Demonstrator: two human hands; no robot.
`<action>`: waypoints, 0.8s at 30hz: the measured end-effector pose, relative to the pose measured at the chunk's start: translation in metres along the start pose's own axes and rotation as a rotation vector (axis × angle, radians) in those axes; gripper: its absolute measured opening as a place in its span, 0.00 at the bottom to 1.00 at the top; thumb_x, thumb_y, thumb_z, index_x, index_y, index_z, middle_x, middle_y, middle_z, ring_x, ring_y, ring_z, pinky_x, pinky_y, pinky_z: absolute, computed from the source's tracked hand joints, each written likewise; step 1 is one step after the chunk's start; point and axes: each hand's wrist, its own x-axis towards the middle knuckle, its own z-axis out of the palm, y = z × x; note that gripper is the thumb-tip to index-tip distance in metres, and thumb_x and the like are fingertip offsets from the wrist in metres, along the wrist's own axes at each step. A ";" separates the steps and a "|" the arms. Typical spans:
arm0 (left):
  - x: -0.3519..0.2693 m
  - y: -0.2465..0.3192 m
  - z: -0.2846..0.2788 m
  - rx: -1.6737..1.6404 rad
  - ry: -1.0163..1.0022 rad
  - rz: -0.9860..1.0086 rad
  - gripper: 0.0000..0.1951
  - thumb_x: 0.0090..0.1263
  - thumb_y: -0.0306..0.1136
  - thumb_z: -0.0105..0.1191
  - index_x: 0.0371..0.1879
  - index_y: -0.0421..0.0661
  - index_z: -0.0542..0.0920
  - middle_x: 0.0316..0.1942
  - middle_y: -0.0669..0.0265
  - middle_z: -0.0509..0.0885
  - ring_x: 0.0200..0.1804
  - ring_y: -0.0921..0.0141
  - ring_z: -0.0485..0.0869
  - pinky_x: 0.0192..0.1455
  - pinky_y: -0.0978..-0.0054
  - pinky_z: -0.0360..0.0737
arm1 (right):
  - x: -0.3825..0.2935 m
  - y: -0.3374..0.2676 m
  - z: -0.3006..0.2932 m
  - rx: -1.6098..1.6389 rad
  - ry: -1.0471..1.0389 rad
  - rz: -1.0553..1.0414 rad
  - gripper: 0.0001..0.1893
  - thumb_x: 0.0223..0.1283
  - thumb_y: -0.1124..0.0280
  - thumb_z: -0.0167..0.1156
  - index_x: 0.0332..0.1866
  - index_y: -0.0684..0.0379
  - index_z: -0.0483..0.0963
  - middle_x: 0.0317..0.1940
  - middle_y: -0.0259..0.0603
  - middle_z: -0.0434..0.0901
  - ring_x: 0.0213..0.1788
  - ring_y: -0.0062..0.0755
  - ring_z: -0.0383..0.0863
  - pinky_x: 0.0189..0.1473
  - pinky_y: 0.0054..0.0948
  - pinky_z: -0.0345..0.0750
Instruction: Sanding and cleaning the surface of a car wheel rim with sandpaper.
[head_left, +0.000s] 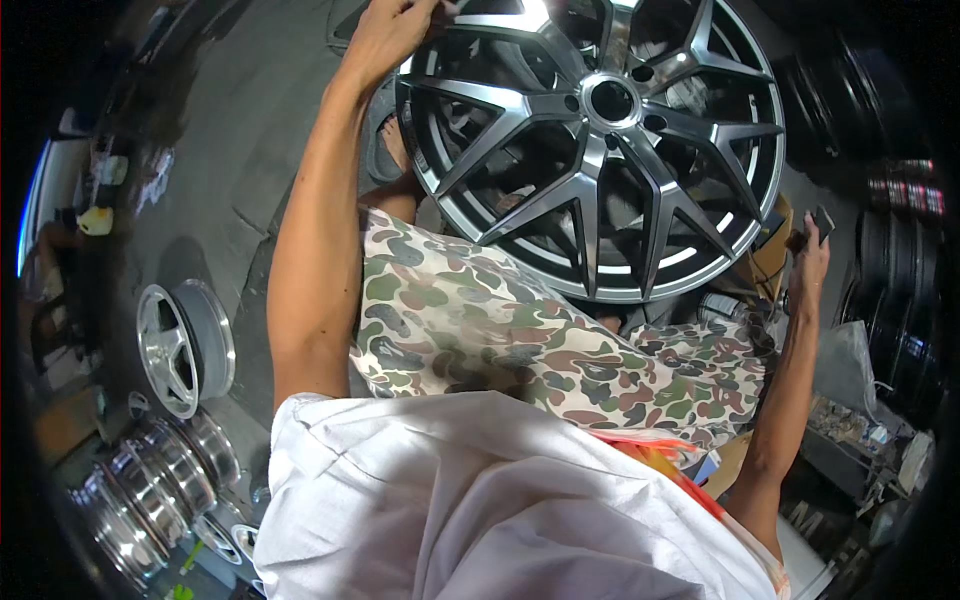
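A large multi-spoke alloy wheel (611, 97), dark with bright machined spoke faces, lies before my legs in camouflage-print cloth. At its upper left rim is my left hand (401, 26), the fingers curled at the edge and partly cut off by the picture's top. My right hand (810, 259) is away from the wheel, out to the right, with a small dark flat object (824, 223) between thumb and fingers; its kind is unclear. What supports the wheel is mostly hidden under it.
A five-spoke silver wheel (169, 351) stands on the floor at left, above a row of shiny rims (154, 480). Dark wheels (892, 285) are stacked at right. Near my right arm are a cardboard box (769, 255), a can (721, 306) and a cluttered low shelf (847, 431).
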 end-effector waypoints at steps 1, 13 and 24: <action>0.000 -0.010 0.004 -0.002 -0.017 0.003 0.30 0.85 0.53 0.46 0.36 0.34 0.86 0.27 0.67 0.82 0.33 0.75 0.77 0.39 0.72 0.75 | -0.005 0.012 -0.006 -0.076 0.061 0.131 0.20 0.71 0.56 0.66 0.49 0.64 0.75 0.35 0.39 0.79 0.38 0.29 0.83 0.42 0.33 0.82; 0.026 -0.063 0.063 0.750 -0.508 -0.023 0.48 0.79 0.73 0.30 0.37 0.30 0.86 0.36 0.33 0.85 0.48 0.38 0.85 0.58 0.48 0.77 | -0.095 0.053 0.043 0.211 -0.312 0.673 0.29 0.77 0.47 0.43 0.67 0.60 0.69 0.53 0.52 0.83 0.56 0.44 0.84 0.63 0.46 0.82; 0.009 -0.110 0.082 0.686 -0.437 0.000 0.47 0.80 0.69 0.25 0.44 0.34 0.89 0.49 0.32 0.85 0.61 0.36 0.81 0.71 0.43 0.71 | -0.056 0.072 0.046 0.009 0.018 0.476 0.26 0.76 0.44 0.43 0.43 0.60 0.76 0.24 0.36 0.75 0.24 0.33 0.80 0.28 0.40 0.83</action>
